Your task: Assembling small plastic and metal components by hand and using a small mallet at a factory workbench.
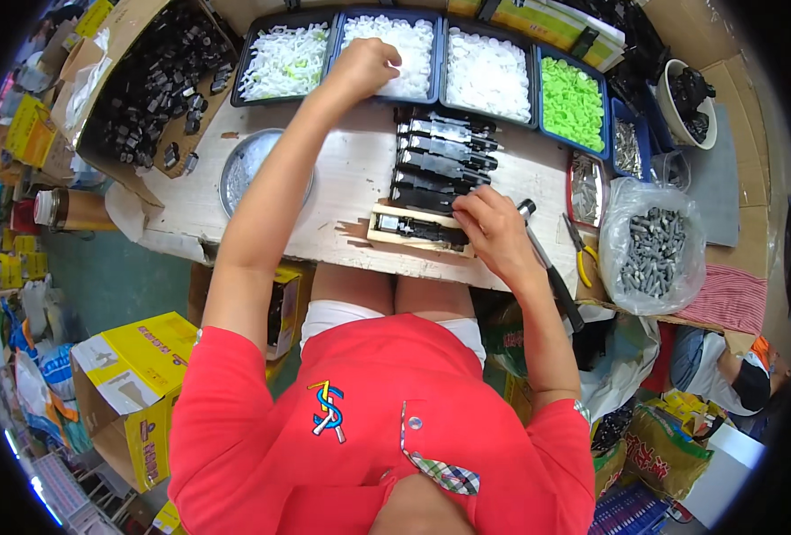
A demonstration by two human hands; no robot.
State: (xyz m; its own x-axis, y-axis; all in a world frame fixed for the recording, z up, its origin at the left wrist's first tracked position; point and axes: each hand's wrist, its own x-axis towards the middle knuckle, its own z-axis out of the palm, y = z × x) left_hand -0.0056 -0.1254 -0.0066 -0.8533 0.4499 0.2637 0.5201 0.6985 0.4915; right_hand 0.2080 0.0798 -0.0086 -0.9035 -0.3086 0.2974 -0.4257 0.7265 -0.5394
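My left hand reaches over the second bin, which holds small white plastic parts. Its fingers are pinched together, and whatever is between them is too small to make out. On the bench, my right hand has its fingers closed by the right end of a wooden holder. A long black part with a metal piece lies in that holder. Just beyond it, several similar black and silver assemblies lie in a row. What the right fingertips hold, if anything, is hidden.
Bins of white pieces, white discs and green pieces line the back. A round metal dish sits left. Right are a hammer, yellow-handled pliers and a plastic bag of grey parts. A carton holds black parts.
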